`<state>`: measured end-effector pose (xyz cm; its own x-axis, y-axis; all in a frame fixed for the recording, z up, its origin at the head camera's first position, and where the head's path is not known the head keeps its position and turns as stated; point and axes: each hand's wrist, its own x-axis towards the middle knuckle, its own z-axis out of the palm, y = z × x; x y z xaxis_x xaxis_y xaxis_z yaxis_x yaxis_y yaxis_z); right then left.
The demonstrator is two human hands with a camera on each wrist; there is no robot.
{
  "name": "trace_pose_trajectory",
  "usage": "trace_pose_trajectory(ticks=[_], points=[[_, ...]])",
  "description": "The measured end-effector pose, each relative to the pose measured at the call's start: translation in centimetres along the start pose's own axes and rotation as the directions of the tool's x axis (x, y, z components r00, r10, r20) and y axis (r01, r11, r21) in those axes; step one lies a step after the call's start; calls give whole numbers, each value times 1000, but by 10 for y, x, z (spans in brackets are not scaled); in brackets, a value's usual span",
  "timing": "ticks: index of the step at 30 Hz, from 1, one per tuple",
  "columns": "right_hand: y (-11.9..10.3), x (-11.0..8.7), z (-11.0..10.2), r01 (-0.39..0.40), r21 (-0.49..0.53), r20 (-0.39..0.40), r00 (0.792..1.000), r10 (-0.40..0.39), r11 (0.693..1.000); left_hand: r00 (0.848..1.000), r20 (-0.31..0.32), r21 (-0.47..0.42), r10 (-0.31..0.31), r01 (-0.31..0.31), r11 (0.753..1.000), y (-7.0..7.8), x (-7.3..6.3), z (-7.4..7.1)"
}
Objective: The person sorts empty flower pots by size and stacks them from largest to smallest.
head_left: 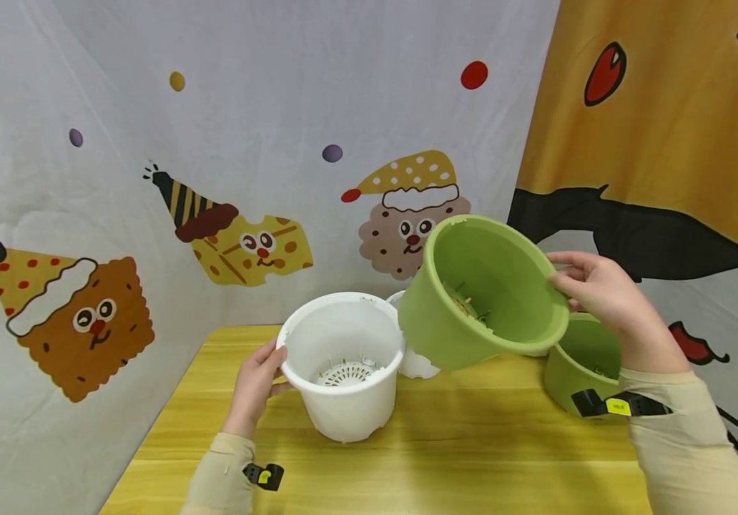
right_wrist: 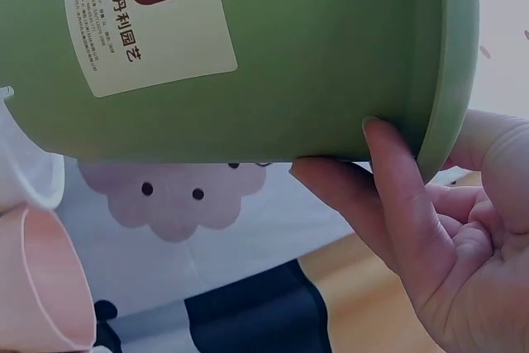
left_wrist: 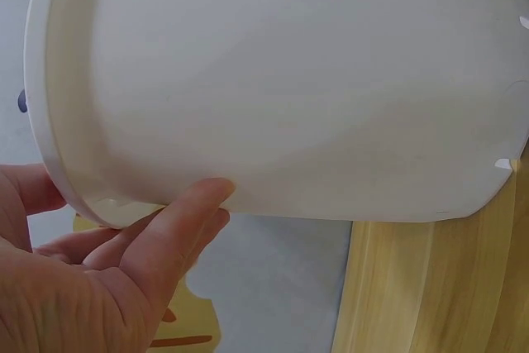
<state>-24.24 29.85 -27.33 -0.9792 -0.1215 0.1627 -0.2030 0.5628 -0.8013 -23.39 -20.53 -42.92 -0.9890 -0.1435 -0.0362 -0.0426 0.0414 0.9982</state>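
Note:
My left hand (head_left: 257,386) pinches the left rim of a white plastic flowerpot (head_left: 351,411), whose slotted bottom shows inside. In the left wrist view, the fingers (left_wrist: 178,225) lie along the outside of its wall below the rim. My right hand (head_left: 607,297) grips the right rim of a green flowerpot (head_left: 436,325), raised above the table and tilted so its opening faces me. Inside the green pot, small loose bits lie at the bottom. A printed paper label (right_wrist: 157,47) is stuck on its outer wall in the right wrist view.
Another green pot (head_left: 562,372) stands at the right of the wooden table (head_left: 472,443), partly behind my right forearm. A further white pot (head_left: 419,366) is mostly hidden behind the held ones. A pink pot (right_wrist: 58,287) shows in the right wrist view. Printed cloth (head_left: 266,93) hangs behind the table.

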Motion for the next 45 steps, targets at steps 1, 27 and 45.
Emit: trace_pose_trajectory(ticks=[1,27,45], points=[[-2,1,1,1,0,-1,1000,-1,1000,1000,1,1,1,-1,1000,0,0,0],[-46,33,31,89,65,10,996,-90,994,1000,-15,-24,-6,6,1000,-1,-1,2],[-70,50,66,102,104,31,994,-106,989,1000,-18,-30,15,-15,999,-1,-1,1]])
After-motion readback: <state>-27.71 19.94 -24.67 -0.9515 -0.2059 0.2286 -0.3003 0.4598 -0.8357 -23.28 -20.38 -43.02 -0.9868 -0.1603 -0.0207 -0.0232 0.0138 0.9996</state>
